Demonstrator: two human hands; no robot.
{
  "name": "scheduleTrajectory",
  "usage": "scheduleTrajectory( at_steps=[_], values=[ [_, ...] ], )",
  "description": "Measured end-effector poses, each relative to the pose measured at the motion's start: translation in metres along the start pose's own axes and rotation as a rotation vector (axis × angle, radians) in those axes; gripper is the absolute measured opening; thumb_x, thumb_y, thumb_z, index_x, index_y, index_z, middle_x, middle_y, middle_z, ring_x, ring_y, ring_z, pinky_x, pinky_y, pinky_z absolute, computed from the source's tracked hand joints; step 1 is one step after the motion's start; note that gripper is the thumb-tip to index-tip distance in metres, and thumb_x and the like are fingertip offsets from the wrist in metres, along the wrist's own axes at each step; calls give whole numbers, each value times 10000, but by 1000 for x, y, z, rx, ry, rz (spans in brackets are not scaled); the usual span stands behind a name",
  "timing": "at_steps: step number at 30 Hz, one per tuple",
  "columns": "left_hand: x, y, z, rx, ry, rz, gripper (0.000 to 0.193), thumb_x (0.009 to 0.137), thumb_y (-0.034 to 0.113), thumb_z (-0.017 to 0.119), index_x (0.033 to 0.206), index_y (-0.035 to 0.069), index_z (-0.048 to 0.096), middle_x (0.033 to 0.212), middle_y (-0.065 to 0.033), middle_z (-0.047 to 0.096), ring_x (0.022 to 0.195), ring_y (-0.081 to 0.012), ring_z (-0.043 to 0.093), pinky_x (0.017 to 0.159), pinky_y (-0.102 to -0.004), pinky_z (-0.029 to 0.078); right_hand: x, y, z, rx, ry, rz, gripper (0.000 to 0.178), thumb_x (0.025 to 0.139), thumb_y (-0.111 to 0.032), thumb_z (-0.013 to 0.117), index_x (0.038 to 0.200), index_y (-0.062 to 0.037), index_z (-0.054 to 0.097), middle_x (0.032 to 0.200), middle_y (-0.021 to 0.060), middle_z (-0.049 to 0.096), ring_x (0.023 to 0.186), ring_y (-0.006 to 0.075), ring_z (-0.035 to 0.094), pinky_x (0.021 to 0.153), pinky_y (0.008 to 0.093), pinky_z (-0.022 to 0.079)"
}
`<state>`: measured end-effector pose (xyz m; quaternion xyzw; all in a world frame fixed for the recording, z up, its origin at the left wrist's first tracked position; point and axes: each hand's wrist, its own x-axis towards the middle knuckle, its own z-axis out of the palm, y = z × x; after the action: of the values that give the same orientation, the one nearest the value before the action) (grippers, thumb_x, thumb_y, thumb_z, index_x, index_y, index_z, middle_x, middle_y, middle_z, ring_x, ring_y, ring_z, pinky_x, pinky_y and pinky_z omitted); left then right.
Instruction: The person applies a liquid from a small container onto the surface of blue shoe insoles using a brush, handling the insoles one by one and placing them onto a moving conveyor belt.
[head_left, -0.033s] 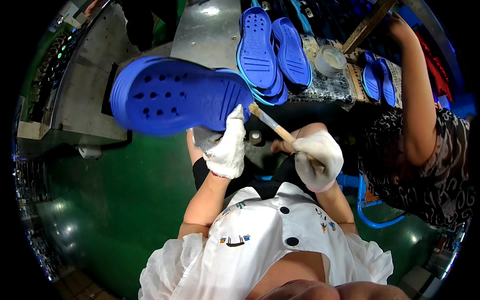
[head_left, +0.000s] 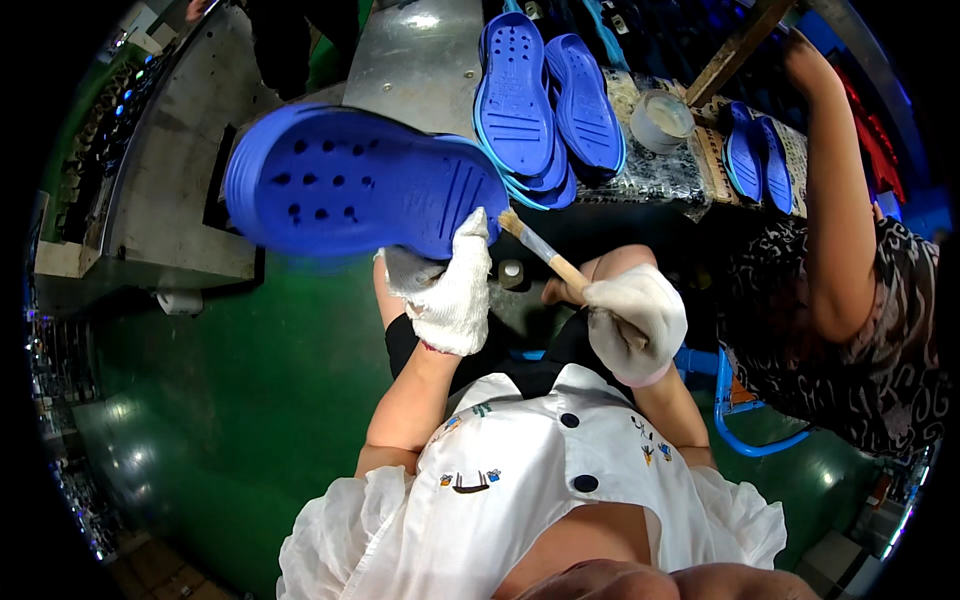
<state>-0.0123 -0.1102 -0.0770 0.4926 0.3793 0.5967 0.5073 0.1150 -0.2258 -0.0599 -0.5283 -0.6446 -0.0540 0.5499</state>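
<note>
A blue shoe sole (head_left: 350, 185) with several small holes fills the area left of centre. My left hand (head_left: 450, 295), in a white knit glove, grips it at its heel end, thumb on top and fingers hidden beneath. In my right hand (head_left: 637, 315), also gloved in white, is a paintbrush (head_left: 545, 255) with a wooden handle. Its bristles are at the heel edge of the sole; I cannot tell whether they touch. Beyond my hands, stacked blue soles (head_left: 517, 100) lie on the bench beside more blue soles (head_left: 585, 105).
A translucent tub (head_left: 661, 121) stands on the wrapped bench surface, with a smaller pair of blue soles (head_left: 743, 160) to its right. Close on the right sits a co-worker, one arm (head_left: 830, 200) raised. A metal table (head_left: 410, 60) lies ahead, and a wooden bar (head_left: 735, 55) slants over the bench.
The sole in my left hand has tilted slightly, its far left end shifting a little right and up. The brush has barely moved.
</note>
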Motion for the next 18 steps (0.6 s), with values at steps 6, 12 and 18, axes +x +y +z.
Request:
scheduleTrajectory(
  at_steps=[6,12,18],
  values=[
    [-6,-9,1,15,0,52,325,762,42,734,1015,-25,542,909,-82,629,766,-128,602,702,-256,503,0,1,-2,0,-9,-4,261,590,42,647,837,-42,637,666,77,592,525,238,541,501,294,418],
    [-5,-16,9,28,50,128,308,756,40,734,1002,-24,561,887,-77,641,744,-127,609,685,-259,505,1,7,-2,-69,116,-37,172,706,107,553,839,9,599,701,103,609,539,195,536,513,283,401],
    [-3,-16,6,73,8,128,212,756,56,736,904,-31,612,822,-78,655,693,-133,614,658,-270,509,2,7,-5,-38,10,-45,121,693,68,576,800,23,611,662,89,586,511,184,508,479,280,368]
  ],
)
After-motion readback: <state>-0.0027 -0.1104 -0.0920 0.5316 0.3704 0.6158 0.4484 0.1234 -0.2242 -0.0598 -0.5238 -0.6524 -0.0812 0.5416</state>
